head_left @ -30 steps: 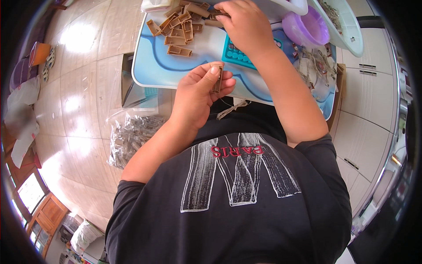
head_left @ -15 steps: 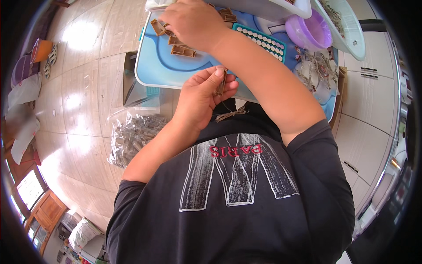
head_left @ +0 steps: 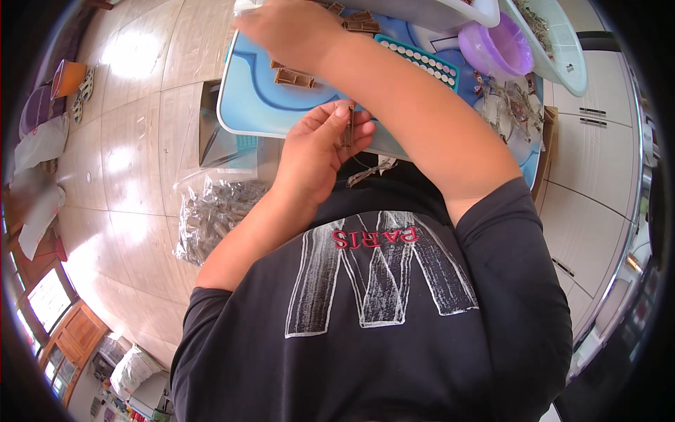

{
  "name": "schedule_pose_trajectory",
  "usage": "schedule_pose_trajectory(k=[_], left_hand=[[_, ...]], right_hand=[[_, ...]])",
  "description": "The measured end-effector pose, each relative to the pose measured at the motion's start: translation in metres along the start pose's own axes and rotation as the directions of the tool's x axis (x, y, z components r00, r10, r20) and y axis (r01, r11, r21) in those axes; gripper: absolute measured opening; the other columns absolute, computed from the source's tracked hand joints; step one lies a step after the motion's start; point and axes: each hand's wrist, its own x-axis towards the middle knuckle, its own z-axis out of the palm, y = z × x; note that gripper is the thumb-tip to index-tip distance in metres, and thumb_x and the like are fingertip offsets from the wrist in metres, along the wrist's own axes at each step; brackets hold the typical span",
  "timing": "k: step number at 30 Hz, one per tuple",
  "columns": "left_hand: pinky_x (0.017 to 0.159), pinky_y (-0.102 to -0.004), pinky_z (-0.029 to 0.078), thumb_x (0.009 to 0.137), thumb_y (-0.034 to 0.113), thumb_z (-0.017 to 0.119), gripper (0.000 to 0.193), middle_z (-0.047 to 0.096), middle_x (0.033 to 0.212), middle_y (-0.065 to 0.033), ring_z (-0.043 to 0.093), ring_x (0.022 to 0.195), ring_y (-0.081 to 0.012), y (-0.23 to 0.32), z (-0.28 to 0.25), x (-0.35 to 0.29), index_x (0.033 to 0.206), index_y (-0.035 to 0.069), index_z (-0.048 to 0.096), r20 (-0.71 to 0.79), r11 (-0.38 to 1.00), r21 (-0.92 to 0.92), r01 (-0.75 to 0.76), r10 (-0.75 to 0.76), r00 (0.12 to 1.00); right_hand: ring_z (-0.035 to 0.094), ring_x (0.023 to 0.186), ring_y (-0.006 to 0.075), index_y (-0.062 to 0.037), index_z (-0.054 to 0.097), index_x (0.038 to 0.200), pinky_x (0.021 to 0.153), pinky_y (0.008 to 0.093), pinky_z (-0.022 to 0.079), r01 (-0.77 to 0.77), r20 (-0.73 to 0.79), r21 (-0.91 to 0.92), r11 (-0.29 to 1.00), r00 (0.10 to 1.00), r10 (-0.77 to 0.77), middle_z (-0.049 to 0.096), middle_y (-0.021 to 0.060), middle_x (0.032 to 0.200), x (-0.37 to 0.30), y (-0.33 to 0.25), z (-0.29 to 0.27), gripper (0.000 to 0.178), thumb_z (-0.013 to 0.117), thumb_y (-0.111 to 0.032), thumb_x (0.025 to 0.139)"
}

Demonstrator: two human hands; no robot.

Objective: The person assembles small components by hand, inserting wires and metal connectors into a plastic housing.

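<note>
My left hand point(head_left: 320, 141) is closed by the table's near edge, thumb and fingers pinching a small brown rectangular case point(head_left: 347, 126). Below it, a bundle of thin grey-brown wire point(head_left: 369, 171) hangs over my lap; a strand seems to run up to the case. My right hand point(head_left: 292, 32) reaches across to the table's far left corner, beside a white item point(head_left: 246, 5) cut off by the frame. Its fingertips are blurred, so their grip is unclear. Several similar brown cases point(head_left: 294, 77) lie just below that hand, and more brown cases point(head_left: 361, 22) lie farther back.
The blue table point(head_left: 249, 105) bears a teal tray point(head_left: 455, 74) of white round pieces, a purple bowl point(head_left: 496, 46), a white bin point(head_left: 429, 13) and a wire heap point(head_left: 510, 105). A pale green basin point(head_left: 562, 49) stands right. A clear bag of wire bundles point(head_left: 211, 218) lies left.
My right hand has moved left toward the table's corner. Loose brown cases seen there earlier no longer show. My left hand has shifted slightly left, still with the brown case.
</note>
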Motion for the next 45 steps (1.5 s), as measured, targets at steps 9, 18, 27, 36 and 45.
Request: schedule_pose_trajectory(k=[9, 18, 27, 36, 45], left_hand=[[0.081, -0.0318, 0.053, 0.094, 0.018, 0.051, 0.023, 0.062, 0.098, -0.011, 0.063, 0.088, -0.0189, 0.007, 0.005, -0.001, 0.108, 0.0, 0.051, 0.007, 0.999, -0.045, 0.003, -0.003, 1.0], [0.078, -0.0306, 0.055, 0.096, 0.018, 0.046, 0.026, 0.062, 0.102, -0.0124, 0.064, 0.091, -0.0203, -0.009, 0.021, 0.004, 0.112, -0.002, 0.053, 0.11, 0.995, 0.07, 0.067, -0.074, 0.991], [0.068, -0.028, 0.054, 0.095, 0.022, 0.049, 0.025, 0.064, 0.094, -0.0107, 0.064, 0.085, -0.0167, -0.019, 0.029, 0.002, 0.107, 0.0, 0.054, 0.141, 0.989, 0.115, 0.088, -0.104, 0.985], [0.073, -0.0277, 0.054, 0.096, 0.022, 0.047, 0.028, 0.063, 0.1, -0.0132, 0.065, 0.088, -0.0183, -0.021, 0.029, -0.001, 0.11, -0.001, 0.053, 0.163, 0.984, 0.171, 0.052, -0.08, 0.983], [0.08, -0.0337, 0.052, 0.098, 0.025, 0.033, 0.038, 0.06, 0.103, -0.0148, 0.061, 0.093, -0.0221, -0.017, 0.031, -0.003, 0.115, -0.004, 0.05, 0.221, 0.997, -0.024, 0.075, -0.068, 0.973]], right_hand=[[0.054, 0.072, 0.0078, -0.0003, 0.063, 0.097, 0.063, 0.0219, 0.045, -0.296, 0.242, 0.933, 0.204, 0.937, 0.251, 0.058, 0.0001, 0.082, -0.124, 0.016, -0.072, 0.017, 0.054, -0.013, 0.091], [0.059, 0.089, 0.0227, 0.0014, 0.062, 0.104, 0.076, 0.0308, 0.047, -0.429, 0.164, 0.77, 0.472, 0.848, 0.503, 0.061, 0.0104, 0.096, -0.184, -0.006, -0.075, 0.032, 0.07, -0.016, 0.078], [0.056, 0.097, 0.03, -0.0006, 0.056, 0.115, 0.082, 0.0375, 0.046, -0.35, 0.012, 0.456, 0.819, 0.922, 0.387, 0.057, 0.0125, 0.104, -0.206, -0.024, -0.084, 0.055, 0.076, -0.02, 0.068], [0.056, 0.098, 0.0288, -0.0024, 0.055, 0.118, 0.081, 0.0367, 0.047, -0.394, -0.003, 0.562, 0.727, 0.878, 0.478, 0.057, 0.0126, 0.109, -0.217, -0.021, -0.079, 0.055, 0.076, -0.019, 0.07], [0.052, 0.105, 0.0232, -0.0065, 0.052, 0.124, 0.082, 0.0308, 0.049, -0.132, -0.277, 0.704, 0.698, 0.853, 0.442, 0.055, 0.0088, 0.12, -0.216, -0.032, -0.049, 0.065, 0.079, -0.009, 0.065]])
